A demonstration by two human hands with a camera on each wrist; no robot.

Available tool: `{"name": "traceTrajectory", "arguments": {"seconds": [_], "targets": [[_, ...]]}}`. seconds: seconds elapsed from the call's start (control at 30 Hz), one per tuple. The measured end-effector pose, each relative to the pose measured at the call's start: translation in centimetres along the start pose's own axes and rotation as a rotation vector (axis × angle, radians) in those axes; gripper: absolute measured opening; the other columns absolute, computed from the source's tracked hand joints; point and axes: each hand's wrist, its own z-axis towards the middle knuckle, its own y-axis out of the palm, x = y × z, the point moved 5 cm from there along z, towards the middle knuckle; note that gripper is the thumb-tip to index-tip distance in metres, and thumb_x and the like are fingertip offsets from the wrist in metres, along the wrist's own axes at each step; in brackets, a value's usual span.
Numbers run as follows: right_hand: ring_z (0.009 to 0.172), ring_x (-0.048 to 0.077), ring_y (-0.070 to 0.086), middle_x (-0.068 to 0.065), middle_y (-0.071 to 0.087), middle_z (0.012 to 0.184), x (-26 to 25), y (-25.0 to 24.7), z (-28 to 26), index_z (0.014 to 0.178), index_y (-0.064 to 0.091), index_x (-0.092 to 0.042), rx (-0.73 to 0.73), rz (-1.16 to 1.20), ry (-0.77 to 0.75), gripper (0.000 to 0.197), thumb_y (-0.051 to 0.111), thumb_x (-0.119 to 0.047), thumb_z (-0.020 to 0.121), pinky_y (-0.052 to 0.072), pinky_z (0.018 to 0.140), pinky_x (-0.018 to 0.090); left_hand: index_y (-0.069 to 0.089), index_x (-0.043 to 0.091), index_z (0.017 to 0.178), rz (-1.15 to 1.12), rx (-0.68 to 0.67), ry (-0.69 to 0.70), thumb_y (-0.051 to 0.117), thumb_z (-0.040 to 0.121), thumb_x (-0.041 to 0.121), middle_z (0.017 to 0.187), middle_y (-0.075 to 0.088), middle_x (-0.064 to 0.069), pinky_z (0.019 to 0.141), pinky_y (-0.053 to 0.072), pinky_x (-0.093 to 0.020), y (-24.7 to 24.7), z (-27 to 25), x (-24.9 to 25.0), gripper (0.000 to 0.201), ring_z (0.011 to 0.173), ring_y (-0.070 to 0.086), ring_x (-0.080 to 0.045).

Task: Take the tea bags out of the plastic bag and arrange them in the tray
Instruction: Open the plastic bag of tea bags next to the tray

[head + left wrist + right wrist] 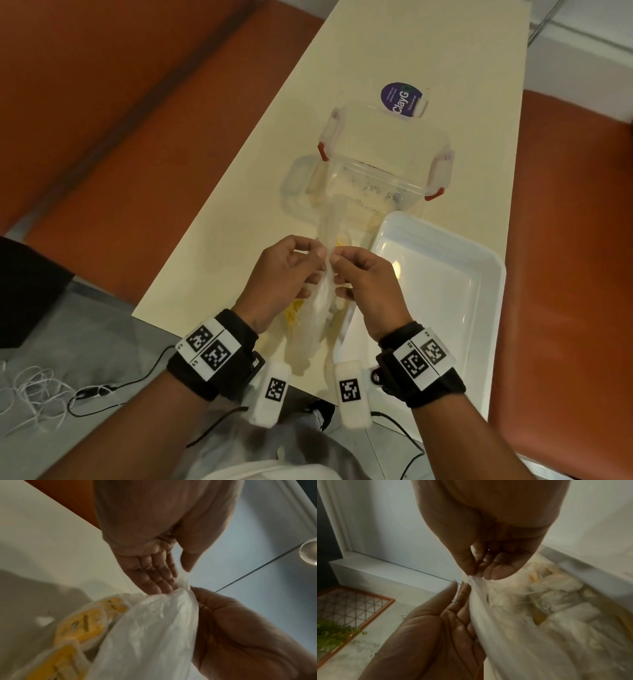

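The left hand (282, 274) is held above the near end of the cream worktop (239, 192), fingers curled, pinching the gathered neck of the plastic bag (317, 308). The bag hangs between both hands, and yellow-labelled tea bags (82, 626) show through its film, all inside it. The right hand (364, 284) is just beside the left, thumb and fingertips pinching the same neck. Beyond the hands stands a clear clip-lock container (380, 161). To the right, just beside the bag, the white tray (442, 284) lies on the worktop.
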Motion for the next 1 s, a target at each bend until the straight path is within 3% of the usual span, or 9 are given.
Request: {"name": "traceTrajectory", "arguments": {"seconds": [0.1,0.17,0.27,0.53,0.63,0.67,0.83,0.93,1.0], "targets": [[0.073,0.009,0.061,0.001,0.068,0.082,-0.2,0.2,-0.2,0.09,0.072,-0.016,-0.012,-0.024,-0.018,0.003,0.07,-0.017,0.089,0.053,0.062,0.023,0.069,0.015,0.099,0.004,-0.002,0.023,0.078,0.084,0.03,0.081,0.071,0.0,0.064,0.055,-0.027,0.0,-0.1,0.1,0.022,0.072,0.069,-0.012],[0.075,0.012,0.063,0.003,0.068,0.085,-0.1,0.2,-0.4,0.096,0.069,-0.012,-0.02,-0.007,-0.015,0.009,0.066,-0.02,0.094,0.054,0.063,0.025,0.071,0.011,0.096,-0.025,0.017,0.031,0.075,0.087,0.019,0.075,0.071,-0.001,0.064,0.054,-0.027,-0.1,-0.1,0.2,0.013,0.067,0.066,-0.012],[0.071,0.009,0.064,0.0,0.067,0.081,-0.3,0.2,-0.9,0.104,0.064,-0.007,-0.024,0.029,-0.019,0.015,0.058,-0.021,0.1,0.054,0.063,0.024,0.072,0.009,0.099,-0.097,0.042,-0.004,0.065,0.094,0.011,0.084,0.076,-0.005,0.062,0.055,-0.025,-0.3,-0.2,0.6,0.009,0.071,0.069,-0.014],[0.079,0.013,0.063,0.0,0.063,0.081,-1.7,-0.4,-1.6,0.098,0.058,-0.014,-0.023,0.267,-0.029,0.011,0.05,-0.019,0.104,0.054,0.074,0.03,0.068,0.016,0.099,-0.23,0.033,-0.085,0.058,0.099,0.014,0.083,0.074,0.002,0.072,0.057,-0.03,-1.3,-0.7,2.1,0.01,0.077,0.071,-0.013],[0.083,0.018,0.068,0.003,0.068,0.085,-2.7,-0.4,-1.9,0.103,0.057,-0.016,-0.084,0.407,-0.005,0.004,0.058,-0.014,0.099,0.056,0.073,0.03,0.066,0.019,0.105,-0.229,0.053,-0.077,0.061,0.098,0.02,0.087,0.074,-0.001,0.068,0.056,-0.03,-1.4,-1.2,3.1,0.009,0.077,0.072,-0.015],[0.085,0.02,0.068,0.006,0.068,0.087,-2.9,-0.2,-2.0,0.108,0.056,-0.015,-0.096,0.42,-0.001,0.013,0.062,-0.013,0.096,0.057,0.074,0.031,0.064,0.021,0.109,-0.195,0.061,-0.062,0.064,0.096,0.026,0.089,0.075,0.0,0.068,0.057,-0.03,-1.4,-1.4,3.5,0.014,0.077,0.073,-0.015],[0.077,0.023,0.064,0.008,0.063,0.081,-3.7,0.5,-2.6,0.114,0.053,-0.018,-0.077,0.138,-0.191,0.042,0.077,-0.003,0.083,0.054,0.077,0.038,0.062,0.023,0.106,-0.041,-0.044,-0.025,0.073,0.073,0.059,0.092,0.076,0.001,0.07,0.056,-0.031,0.7,-2.9,4.5,0.049,0.077,0.07,-0.013],[0.061,0.001,0.055,-0.007,0.058,0.069,-4.5,0.6,-3.2,0.113,0.051,-0.022,-0.019,-0.13,-0.311,0.049,0.08,-0.004,0.078,0.048,0.062,0.018,0.067,0.021,0.089,0.045,-0.02,0.053,0.075,0.083,0.043,0.085,0.072,-0.001,0.065,0.053,-0.03,1.3,-2.6,4.9,0.024,0.074,0.065,-0.012],[0.055,-0.002,0.051,-0.012,0.052,0.063,-4.6,0.2,-3.4,0.113,0.05,-0.023,0.009,-0.15,-0.306,0.05,0.084,-0.012,0.077,0.042,0.056,0.015,0.07,0.018,0.088,-0.005,0.003,0.054,0.071,0.09,0.031,0.084,0.071,-0.002,0.067,0.054,-0.032,1.1,-2.3,5.2,0.013,0.076,0.065,-0.015]]}}
